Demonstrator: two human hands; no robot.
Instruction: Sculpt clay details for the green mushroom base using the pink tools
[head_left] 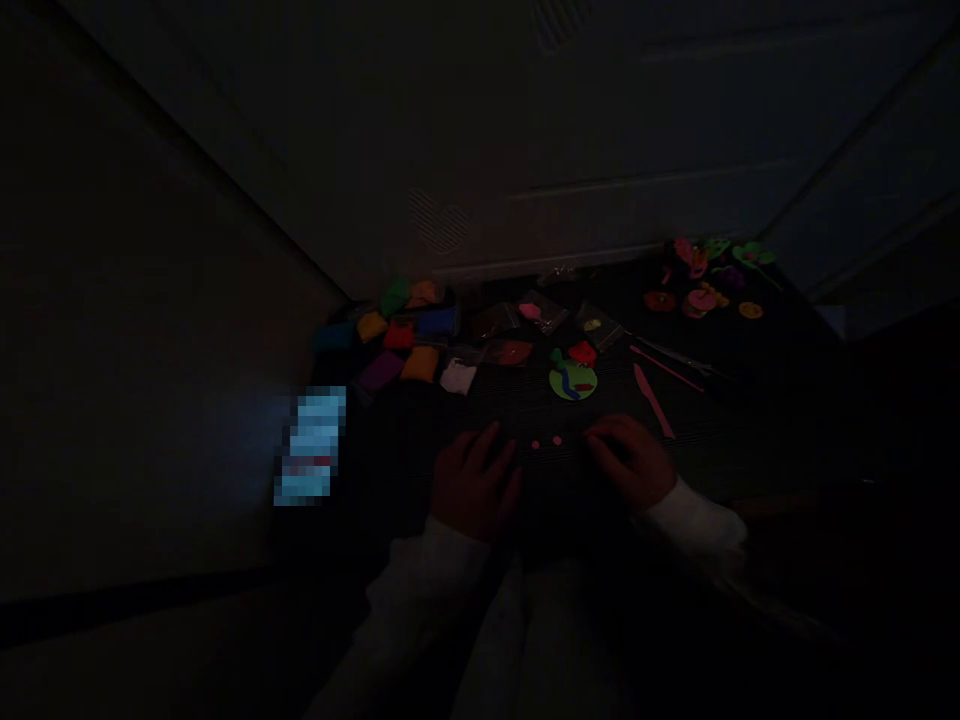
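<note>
The scene is very dark. My left hand (478, 485) rests on the dark tabletop with its fingers stretched out and slightly apart, holding nothing. Right of its fingertips lie two small pink clay balls, one (535, 445) nearer that hand and the other (557, 440) toward my right hand. My right hand (632, 462) is closed, thumb and fingers curled together at the tips; whether a small piece sits between them is hidden. Beyond the balls lies a light green clay disc (564, 390) bearing blue, dark green and red pieces. A pink plastic knife (654, 402) lies beyond my right hand.
Bags of coloured clay, including an orange one (420, 364) and a white one (458, 375), cover the back left. A lit phone (310, 445) is at the left edge. A thin pink stick (667, 368) and finished clay figures (701, 302) lie at right. A wall stands behind.
</note>
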